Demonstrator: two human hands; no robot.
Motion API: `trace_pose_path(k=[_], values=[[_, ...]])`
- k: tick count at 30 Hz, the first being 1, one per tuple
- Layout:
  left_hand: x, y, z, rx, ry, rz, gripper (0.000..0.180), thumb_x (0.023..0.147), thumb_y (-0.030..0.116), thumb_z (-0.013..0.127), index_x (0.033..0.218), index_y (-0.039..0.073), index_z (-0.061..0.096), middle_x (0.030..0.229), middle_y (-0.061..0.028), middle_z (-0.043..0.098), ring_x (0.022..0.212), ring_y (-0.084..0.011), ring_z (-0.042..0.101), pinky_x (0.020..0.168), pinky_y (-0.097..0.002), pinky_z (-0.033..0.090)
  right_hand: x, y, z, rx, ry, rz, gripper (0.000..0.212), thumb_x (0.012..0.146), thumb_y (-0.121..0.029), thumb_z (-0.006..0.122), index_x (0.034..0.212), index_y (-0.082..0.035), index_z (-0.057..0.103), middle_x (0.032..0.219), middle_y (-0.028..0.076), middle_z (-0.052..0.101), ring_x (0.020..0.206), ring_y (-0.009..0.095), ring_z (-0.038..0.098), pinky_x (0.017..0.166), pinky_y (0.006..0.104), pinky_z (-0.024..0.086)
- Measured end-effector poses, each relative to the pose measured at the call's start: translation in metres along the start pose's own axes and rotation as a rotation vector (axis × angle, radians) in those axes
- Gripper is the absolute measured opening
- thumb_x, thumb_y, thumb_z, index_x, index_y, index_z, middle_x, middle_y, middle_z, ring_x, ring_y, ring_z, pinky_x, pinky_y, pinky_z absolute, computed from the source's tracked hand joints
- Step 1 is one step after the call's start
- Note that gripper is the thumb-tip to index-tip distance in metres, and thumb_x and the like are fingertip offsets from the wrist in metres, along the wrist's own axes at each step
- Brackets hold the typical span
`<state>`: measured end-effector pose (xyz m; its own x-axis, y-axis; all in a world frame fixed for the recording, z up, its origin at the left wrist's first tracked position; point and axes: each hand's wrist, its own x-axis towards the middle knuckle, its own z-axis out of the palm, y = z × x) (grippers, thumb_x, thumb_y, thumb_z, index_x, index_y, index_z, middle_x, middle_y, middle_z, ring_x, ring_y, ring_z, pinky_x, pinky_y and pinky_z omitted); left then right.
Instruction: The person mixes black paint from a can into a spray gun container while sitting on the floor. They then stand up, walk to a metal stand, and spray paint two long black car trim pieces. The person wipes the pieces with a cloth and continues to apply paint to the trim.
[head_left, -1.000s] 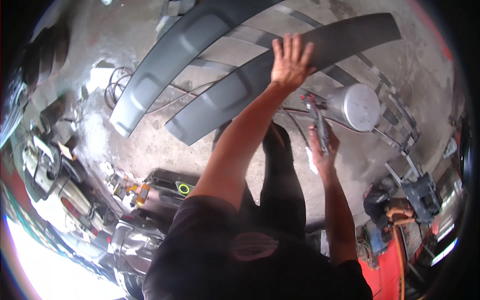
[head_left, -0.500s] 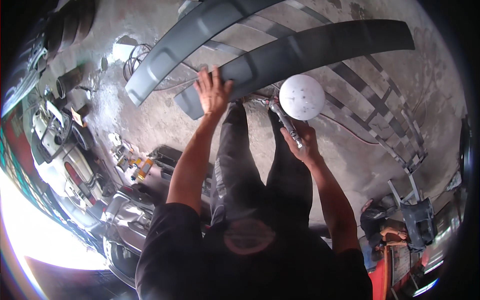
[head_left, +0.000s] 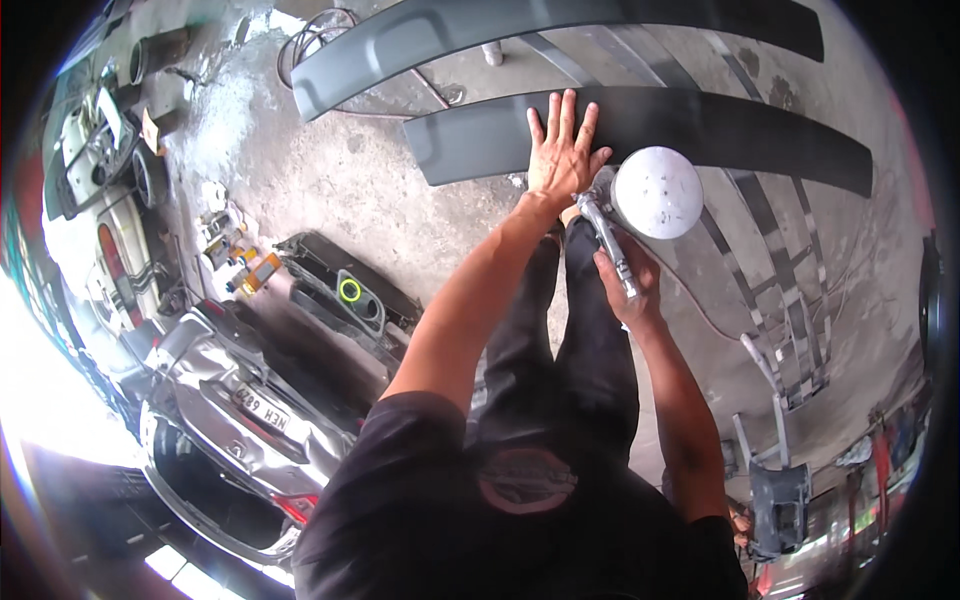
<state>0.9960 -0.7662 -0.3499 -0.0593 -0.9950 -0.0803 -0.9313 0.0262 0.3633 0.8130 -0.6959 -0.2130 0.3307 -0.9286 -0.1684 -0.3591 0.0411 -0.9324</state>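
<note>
My left hand [head_left: 562, 160] lies flat on a long, curved dark grey panel [head_left: 740, 125], its fingers spread across the surface left of the middle. My right hand [head_left: 638, 282] is wrapped round the handle of a metal spray gun [head_left: 606, 238]. The gun's round white cup [head_left: 658, 193] is speckled and sits just below the panel's near edge, right of my left hand. Behind it lies a second, similar grey panel [head_left: 430, 50]. Both panels rest across a metal frame [head_left: 770, 225] spotted with grey paint. The gun's nozzle is hard to make out.
A thin hose [head_left: 690, 292] runs over the concrete floor on the right, and a coiled hose [head_left: 295, 50] lies at the far left. Left of me are a dark bumper part [head_left: 335, 280], an orange container [head_left: 262, 272] and a dented silver car [head_left: 240, 400]. Another person's hand [head_left: 740, 525] shows at lower right.
My left hand has slid from the near panel's left end rightward along it. My view has shifted, and the other person is now mostly hidden. The spray gun stays in my right hand.
</note>
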Motion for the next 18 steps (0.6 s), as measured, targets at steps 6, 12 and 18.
trace_pose_path(k=[6, 12, 18], values=[[-0.031, -0.118, -0.034, 0.206, 0.142, -0.322, 0.064, 0.105, 0.051, 0.054, 0.16, 0.018, 0.047, 0.166, -0.0237, 0.037, 0.157, -0.0454, 0.025, 0.125, -0.0674, 0.015, 0.001, 0.004, 0.032, -0.032, -0.032, -0.06, 0.024, 0.094, -0.007, 0.07, 0.116, 0.003, 0.068, 0.088, 0.014, 0.071, 0.078, 0.03, 0.07, 0.072, 0.0406, 0.056], [-0.051, -0.176, -0.058, -0.495, 0.286, -0.852, 0.067, 0.106, 0.05, 0.051, 0.161, 0.012, 0.042, 0.164, -0.0305, 0.031, 0.155, -0.0474, 0.027, 0.123, -0.0642, 0.024, -0.004, 0.001, 0.061, -0.074, -0.051, -0.015, 0.025, 0.094, -0.008, 0.072, 0.115, 0.004, 0.068, 0.088, 0.015, 0.072, 0.077, 0.031, 0.071, 0.072, 0.0405, 0.057], [-0.035, -0.131, -0.038, 0.226, 0.199, -0.473, 0.063, 0.107, 0.047, 0.052, 0.16, 0.014, 0.044, 0.163, -0.0302, 0.036, 0.155, -0.0498, 0.027, 0.123, -0.0699, 0.017, -0.01, -0.016, 0.057, -0.052, 0.036, -0.084, 0.029, 0.09, -0.008, 0.077, 0.118, -0.001, 0.071, 0.095, 0.017, 0.077, 0.083, 0.035, 0.076, 0.071, 0.0411, 0.06]])
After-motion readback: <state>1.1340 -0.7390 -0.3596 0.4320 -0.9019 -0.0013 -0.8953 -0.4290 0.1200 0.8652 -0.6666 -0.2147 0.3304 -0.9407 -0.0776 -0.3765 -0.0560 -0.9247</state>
